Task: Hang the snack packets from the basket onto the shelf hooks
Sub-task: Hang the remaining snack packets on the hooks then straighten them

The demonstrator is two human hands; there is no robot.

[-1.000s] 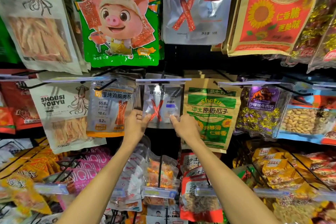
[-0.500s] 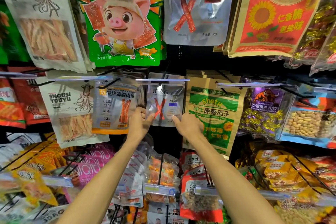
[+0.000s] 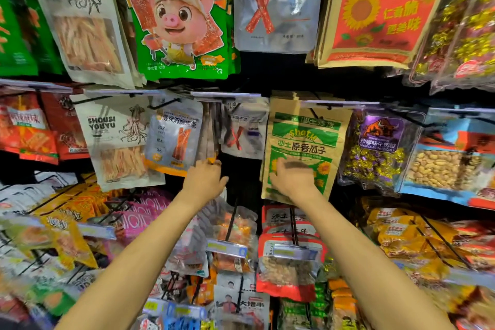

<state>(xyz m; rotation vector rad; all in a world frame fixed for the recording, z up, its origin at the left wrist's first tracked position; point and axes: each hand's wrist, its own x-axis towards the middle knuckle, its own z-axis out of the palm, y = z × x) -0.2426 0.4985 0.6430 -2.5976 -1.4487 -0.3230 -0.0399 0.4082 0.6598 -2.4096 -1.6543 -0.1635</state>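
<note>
Shelf wall of hanging snack packets, seen close from head height. Both bare forearms reach up from the near edge toward the middle row.

Silver packet (image 3: 242,136) with a red X: hangs on the hook under the price strip (image 3: 226,94), middle row, centre. It sits between the chicken-strip packet (image 3: 174,139) on its left and the sunflower-seed packet (image 3: 305,142) on its right. Neither hand touches it.

Left hand (image 3: 205,179): below and left of the silver packet, at the bottom corner of the chicken-strip stack. Its fingers (image 3: 210,167) are curled together at the orange lower edge of that stack. Cannot tell whether they pinch the edge or only touch it.

Right hand (image 3: 293,178): motion-blurred, in front of the lower half of the sunflower-seed packet. The fingers look loosely extended upward with nothing in them; contact with the packet face cannot be made out.

Surroundings:
- Squid packet (image 3: 117,142) marked SHOUSI YOUYU, left of the chicken strips.
- Purple beef-candy packet (image 3: 375,147) and peanut packet (image 3: 444,166) to the right.
- Top row: green pig packet (image 3: 176,16), with a larger silver X packet (image 3: 276,2) beside it.
- Lower row: clear packet of orange snacks (image 3: 235,236) between the forearms, and a red packet (image 3: 289,262) just right of it.
</note>
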